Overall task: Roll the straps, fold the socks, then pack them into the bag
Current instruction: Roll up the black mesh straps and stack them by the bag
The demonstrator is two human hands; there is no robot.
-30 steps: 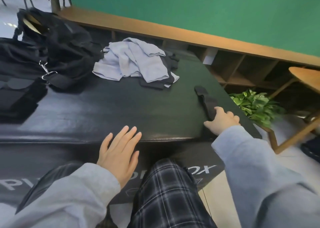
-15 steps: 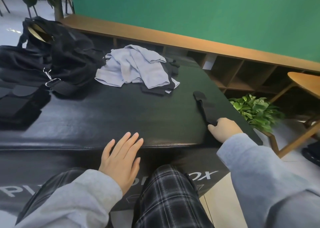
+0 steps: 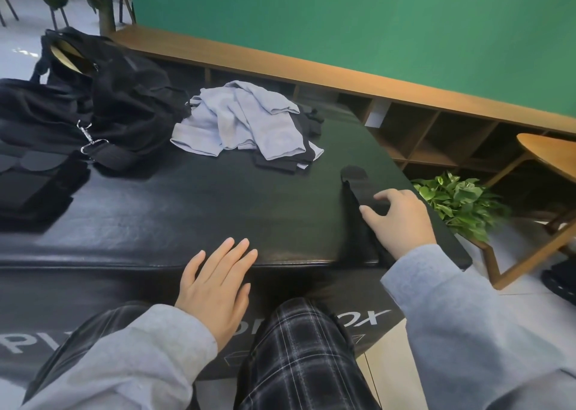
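Right now the right hand [image 3: 402, 219] has its grip on the near part of a black strap [image 3: 358, 185], thumb and fingers curled over it at the right side of the black worktop [image 3: 187, 216]. From that grip the strap runs away from the person, its long axis pointing toward the far edge and slightly left, with the rounded free end lying flat beyond the fingers; its nearest stretch toward the front edge blurs into the dark surface. The left hand [image 3: 218, 285] rests flat on the front edge, fingers straight, gripping nothing and well apart from the strap, so the right hand is clearly the nearer one. Rolling, I judge, would start from one end and follow that long axis.

The strap looks like flat, limp webbing, matte black and hard to separate from the worktop. Pale blue and black socks [image 3: 243, 122] sit heaped farther back, and the black bag [image 3: 103, 94] slumps at the far left.
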